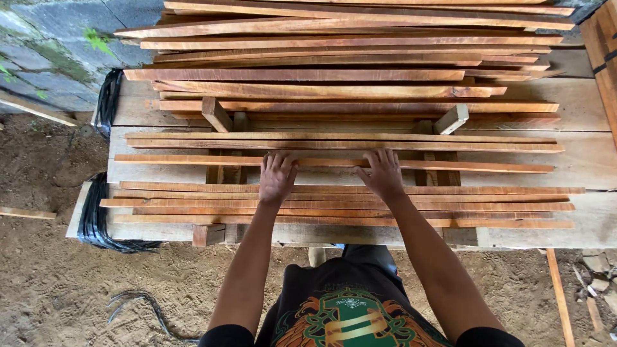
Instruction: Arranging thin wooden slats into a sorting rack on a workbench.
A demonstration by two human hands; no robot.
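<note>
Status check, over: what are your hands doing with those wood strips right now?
Left hand, right hand both flat, fingers open, on one thin wood strip. Strip lies crosswise on support blocks. Nothing blocking.

Surface (581, 103): a pale plank top standing on a sandy floor (58, 289). Two rows of short wooden blocks (216, 114) lie directly on it, one row under the left grip (277, 177) and one just right of the right grip (382, 173). Long reddish wooden strips (488, 206) rest crosswise on the blocks, spread beneath and to both sides of the grips; a deeper stack of strips (334, 58) lies beyond them. Black strapping (96, 218) hangs off the edge, well left of the left grip.
</note>
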